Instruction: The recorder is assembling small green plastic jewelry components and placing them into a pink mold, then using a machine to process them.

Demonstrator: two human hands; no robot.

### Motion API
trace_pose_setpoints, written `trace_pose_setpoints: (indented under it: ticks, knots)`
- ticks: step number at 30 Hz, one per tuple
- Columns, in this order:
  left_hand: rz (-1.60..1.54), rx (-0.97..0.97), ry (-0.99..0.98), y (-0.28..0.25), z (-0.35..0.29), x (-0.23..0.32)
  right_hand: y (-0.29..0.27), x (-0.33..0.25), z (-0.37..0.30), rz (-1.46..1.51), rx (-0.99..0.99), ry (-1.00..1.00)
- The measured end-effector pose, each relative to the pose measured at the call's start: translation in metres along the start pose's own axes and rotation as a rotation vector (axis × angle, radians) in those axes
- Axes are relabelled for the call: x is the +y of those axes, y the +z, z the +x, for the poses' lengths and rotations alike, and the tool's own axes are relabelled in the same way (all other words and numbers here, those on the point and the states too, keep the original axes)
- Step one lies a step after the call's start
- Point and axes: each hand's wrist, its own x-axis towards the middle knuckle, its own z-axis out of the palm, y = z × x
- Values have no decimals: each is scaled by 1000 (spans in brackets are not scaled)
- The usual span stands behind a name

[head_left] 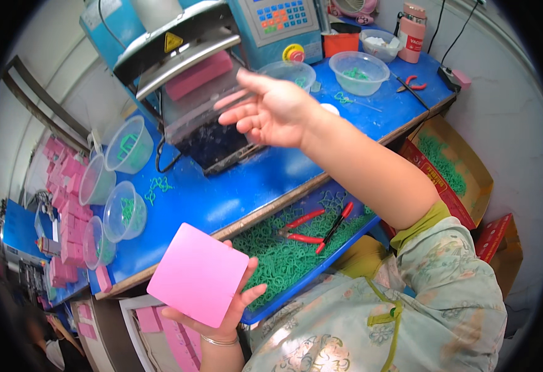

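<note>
Pink square card (198, 274), one of it, lies flat on your left hand (225, 310), low and left of centre; your fingers curl up at its right edge, so that grip is grasping the card from beneath. Your right hand (271, 111) is up in front of the press machine (191, 80), its grip released, fingers spread and touching nothing that you can see.

Count the rest. One pink block (198, 74) sits inside the machine's open mouth. Four clear bowls (117, 192) stand in a row on the left part of the blue desk (246, 180), each with some green pieces in it. Behind your right hand are three more clear bowls, the nearest (291, 73) partly hidden by your fingers, one (359, 72) with green pieces and one (380, 44) further back. Two red-handled pliers (311, 226) lie crossed on a tray of green rings (284, 254) just under the desk edge. A cardboard box (448, 167) of green rings stands to the right. One pink bottle (412, 32) is at the far corner, near a red-handled cutter (411, 84). Stacks of pink blocks (66, 204) crowd the far left.

Your right forearm crosses over the desk and the tray's right end.
</note>
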Motion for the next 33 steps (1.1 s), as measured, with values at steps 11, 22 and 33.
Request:
trace_pose_setpoints:
  ticks: [11,22,33]
  knots:
    - [1011,457,454,13,-14,23,-17,51,-89,247,-445,106]
    - [2306,176,282,58,58,26,-5,112,-107,70,-495,536]
    - [2315,462,158,9,81,55,-18,134,-149,228,-583,675]
